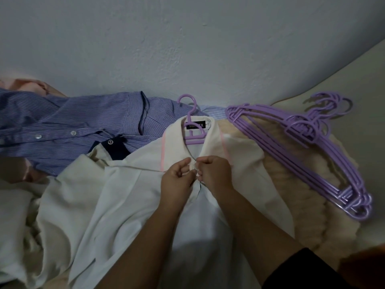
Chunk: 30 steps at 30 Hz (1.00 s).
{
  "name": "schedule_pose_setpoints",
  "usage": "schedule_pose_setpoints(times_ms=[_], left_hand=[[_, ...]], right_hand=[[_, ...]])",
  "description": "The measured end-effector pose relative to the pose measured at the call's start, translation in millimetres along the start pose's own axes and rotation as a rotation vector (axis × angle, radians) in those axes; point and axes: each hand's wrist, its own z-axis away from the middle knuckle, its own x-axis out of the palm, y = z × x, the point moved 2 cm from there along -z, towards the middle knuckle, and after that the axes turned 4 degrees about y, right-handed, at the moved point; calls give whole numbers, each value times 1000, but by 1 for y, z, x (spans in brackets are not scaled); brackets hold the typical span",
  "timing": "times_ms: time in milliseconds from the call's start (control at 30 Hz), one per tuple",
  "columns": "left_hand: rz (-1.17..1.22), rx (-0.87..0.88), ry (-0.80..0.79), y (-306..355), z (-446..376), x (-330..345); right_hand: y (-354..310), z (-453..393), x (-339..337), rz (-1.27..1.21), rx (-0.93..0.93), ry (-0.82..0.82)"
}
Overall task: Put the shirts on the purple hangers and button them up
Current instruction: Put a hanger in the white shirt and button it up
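Two hands meet at the top of the white shirt's front, just below the collar: the left hand (177, 177) pinches one edge of the placket with curled fingers, and the right hand (214, 172) pinches the opposite edge, the two nearly touching. The white shirt (129, 205) lies face up on the bed, already mounted on a purple hanger (192, 122) whose hook projects above the collar and black neck label. Judged from this, the buttoning step is in hand, at or near the topmost button; the button itself is hidden by the fingers, so whether it is through its hole cannot be told. The next move would call for working down the placket to the lower buttons. A stack of spare purple hangers (302, 147) lies to the right, and a blue striped shirt (62, 122) waits at the left, not visibly on a hanger.
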Motion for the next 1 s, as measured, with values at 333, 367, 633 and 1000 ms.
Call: schedule_pose_setpoints(times_ms=[333, 367, 633, 1000], left_hand=[[215, -50, -27, 6, -3, 0], [219, -53, -34, 6, -3, 0], [239, -81, -72, 9, 0, 0], [333, -171, -97, 18, 2, 3]], right_hand=[[8, 11, -12, 265, -335, -111], [9, 11, -13, 275, -347, -147], [7, 5, -23, 218, -364, -73], [1, -3, -25, -147, -44, -105]])
